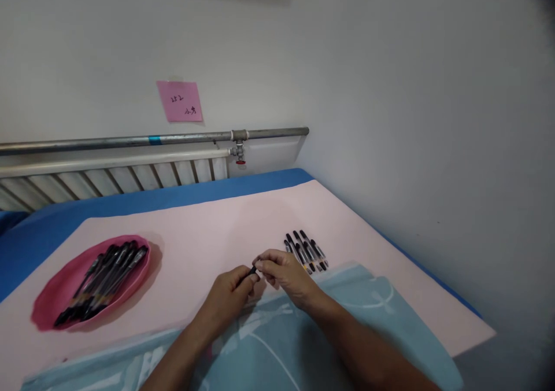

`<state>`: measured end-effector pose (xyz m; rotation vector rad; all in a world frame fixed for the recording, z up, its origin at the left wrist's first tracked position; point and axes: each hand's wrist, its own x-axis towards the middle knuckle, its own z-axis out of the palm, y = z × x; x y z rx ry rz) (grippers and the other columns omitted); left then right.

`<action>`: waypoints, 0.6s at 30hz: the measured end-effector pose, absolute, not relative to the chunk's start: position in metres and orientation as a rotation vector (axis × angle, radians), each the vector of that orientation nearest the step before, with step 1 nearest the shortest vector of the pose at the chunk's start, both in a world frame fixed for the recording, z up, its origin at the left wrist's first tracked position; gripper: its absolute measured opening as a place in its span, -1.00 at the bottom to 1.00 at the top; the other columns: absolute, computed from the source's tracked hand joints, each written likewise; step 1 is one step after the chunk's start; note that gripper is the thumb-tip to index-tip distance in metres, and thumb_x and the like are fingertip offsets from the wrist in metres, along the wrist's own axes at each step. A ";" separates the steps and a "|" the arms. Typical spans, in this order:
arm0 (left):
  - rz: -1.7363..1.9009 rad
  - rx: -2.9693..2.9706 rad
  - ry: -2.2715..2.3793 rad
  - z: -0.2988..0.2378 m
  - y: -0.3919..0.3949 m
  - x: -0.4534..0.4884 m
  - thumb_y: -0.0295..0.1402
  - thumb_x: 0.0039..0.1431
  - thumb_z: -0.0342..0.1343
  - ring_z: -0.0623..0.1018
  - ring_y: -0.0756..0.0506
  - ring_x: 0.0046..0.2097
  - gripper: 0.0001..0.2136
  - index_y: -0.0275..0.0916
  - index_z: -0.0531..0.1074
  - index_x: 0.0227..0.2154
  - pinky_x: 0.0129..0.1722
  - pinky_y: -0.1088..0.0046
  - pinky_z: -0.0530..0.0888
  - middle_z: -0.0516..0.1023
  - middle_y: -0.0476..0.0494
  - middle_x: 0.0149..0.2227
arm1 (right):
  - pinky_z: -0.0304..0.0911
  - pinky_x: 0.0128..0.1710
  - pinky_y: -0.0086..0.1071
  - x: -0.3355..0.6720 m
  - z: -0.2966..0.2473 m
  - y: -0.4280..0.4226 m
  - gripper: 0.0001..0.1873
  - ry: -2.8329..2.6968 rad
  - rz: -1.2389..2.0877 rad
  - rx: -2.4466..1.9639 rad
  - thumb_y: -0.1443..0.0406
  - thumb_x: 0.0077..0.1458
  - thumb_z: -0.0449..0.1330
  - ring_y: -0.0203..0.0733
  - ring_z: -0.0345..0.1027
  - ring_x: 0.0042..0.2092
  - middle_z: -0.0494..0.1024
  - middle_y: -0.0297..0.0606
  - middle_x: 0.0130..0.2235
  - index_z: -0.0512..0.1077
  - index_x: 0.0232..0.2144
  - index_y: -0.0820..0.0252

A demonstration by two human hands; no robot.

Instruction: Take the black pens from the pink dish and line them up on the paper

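My left hand (pixel 232 290) is closed around a dark pen (pixel 253 270), with only a short black end showing between the fingers. My right hand (pixel 281 272) is pinched at that same end, its fingertips touching the pen; the exact grip is partly hidden. Just beyond the right hand, several black-capped clear pens (pixel 306 251) lie side by side in slanted rows on the pink sheet. To the left, a pink bowl (pixel 41 310) holds a bundle of similar pens (pixel 104 281).
Pale pink sheeting (pixel 217 223) covers the blue surface (pixel 195 190). A light-blue patterned cloth (pixel 347 333) lies under my forearms. Behind stand a radiator (pixel 121 174) and a metal pipe (pixel 191 139) with a red-handled valve (pixel 240 154). A wall (pixel 411 148) borders the right side.
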<state>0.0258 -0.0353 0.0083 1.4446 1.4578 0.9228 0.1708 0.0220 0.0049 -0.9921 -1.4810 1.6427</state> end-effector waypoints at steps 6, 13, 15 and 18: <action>0.943 1.182 1.396 0.007 -0.034 0.022 -0.10 0.03 0.01 0.17 0.09 -0.65 -0.71 -0.24 0.32 -0.55 -0.65 0.58 0.06 0.25 0.11 -0.66 | 0.14 -0.39 -0.41 0.210 0.008 0.055 -0.80 -1.547 0.861 -1.276 0.20 0.02 0.06 -0.26 0.26 -0.38 0.42 -0.31 -0.45 0.42 -0.40 0.18; 0.962 1.152 1.364 0.005 -0.034 0.020 -0.07 0.06 -0.05 0.23 0.09 -0.63 -0.66 -0.25 0.40 -0.32 -0.68 0.59 0.07 0.32 0.06 -0.57 | 0.10 -0.26 -0.36 0.216 0.002 0.059 -0.77 -2.276 0.200 -1.694 0.34 0.08 -0.03 -0.16 0.30 -0.23 0.46 -0.12 -0.28 0.43 -0.40 0.24; 0.953 1.181 1.368 0.004 -0.034 0.020 -0.08 0.07 -0.05 0.23 0.09 -0.62 -0.66 -0.27 0.41 -0.33 -0.68 0.59 0.07 0.33 0.04 -0.57 | 0.08 -0.24 -0.33 0.211 0.001 0.055 -0.78 -2.312 0.167 -1.700 0.34 0.08 -0.01 -0.11 0.30 -0.20 0.45 -0.06 -0.26 0.43 -0.40 0.27; 0.945 1.203 1.389 0.003 -0.034 0.021 -0.09 0.07 -0.05 0.21 0.09 -0.62 -0.67 -0.27 0.41 -0.36 -0.67 0.59 0.08 0.32 0.05 -0.58 | 0.07 -0.22 -0.32 0.204 0.000 0.049 -0.80 -2.390 0.132 -1.672 0.35 0.08 0.00 -0.09 0.30 -0.18 0.46 -0.05 -0.24 0.42 -0.38 0.27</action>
